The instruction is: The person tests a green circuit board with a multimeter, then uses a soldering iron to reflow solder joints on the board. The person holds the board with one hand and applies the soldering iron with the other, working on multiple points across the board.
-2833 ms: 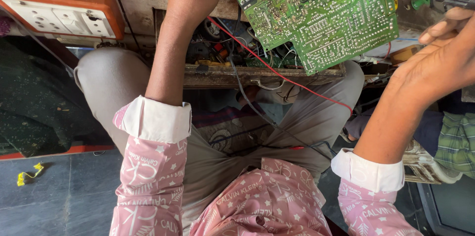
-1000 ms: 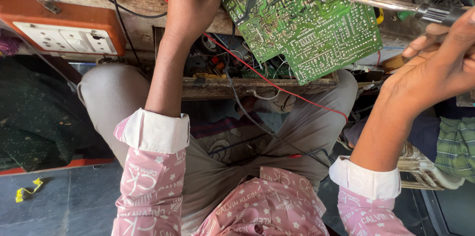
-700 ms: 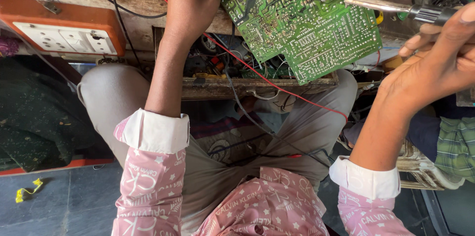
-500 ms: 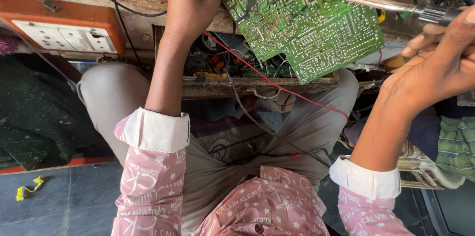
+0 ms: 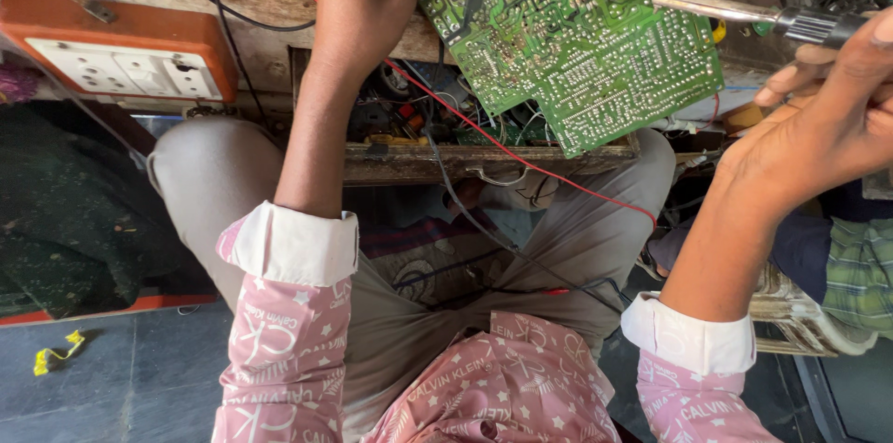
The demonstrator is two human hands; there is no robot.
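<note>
A seated person's left hand [image 5: 367,6] gripped the edge of a green circuit board [image 5: 577,39], tilted up over an open wooden box [image 5: 484,159] of parts, while the right hand [image 5: 828,132] closed around a soldering iron [image 5: 735,13] whose tip rested on the board's solder side. Held only at one edge, the board could rock and smear a joint; a red wire [image 5: 521,159] trailing beneath the board looked apt to snag, and the hot shaft sat near the fingers
</note>
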